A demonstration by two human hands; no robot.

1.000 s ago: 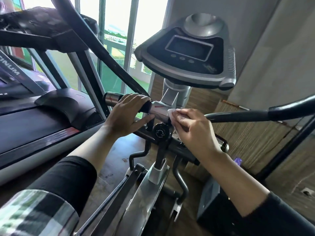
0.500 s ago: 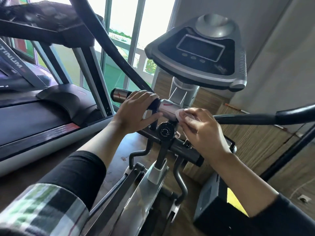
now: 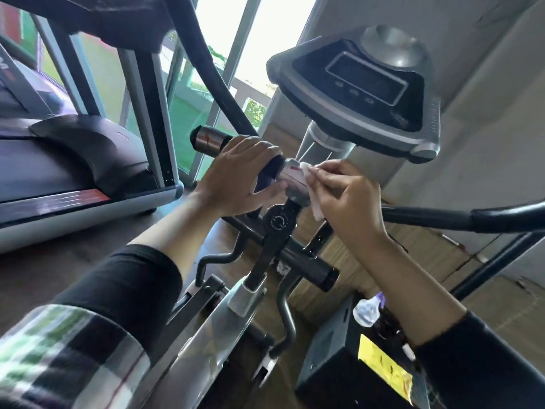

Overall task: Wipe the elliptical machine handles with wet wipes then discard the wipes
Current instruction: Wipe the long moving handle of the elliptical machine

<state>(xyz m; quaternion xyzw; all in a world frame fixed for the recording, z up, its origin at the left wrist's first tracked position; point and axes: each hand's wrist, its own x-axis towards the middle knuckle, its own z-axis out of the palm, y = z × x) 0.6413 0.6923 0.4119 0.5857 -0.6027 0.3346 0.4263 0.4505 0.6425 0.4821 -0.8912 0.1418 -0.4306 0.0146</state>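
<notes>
Over the last second the right hand (image 3: 345, 193) has stayed at the inner end of the fixed handlebar (image 3: 292, 175), its wet wipe (image 3: 309, 184) sliding only slightly along the silver sensor sleeve beside the centre post; the view itself has shifted more than the hands. That suggests wiping of this short grip is still under way, with the long black swing handle (image 3: 472, 216) at right probably yet to come and discarding further off. The left hand (image 3: 236, 178) is curled over the black foam just left of the sleeve, steadying the bar. The right hand pinches the folded wipe between thumb and fingertips, wrist bent inward, the wipe pressed against the sleeve.
</notes>
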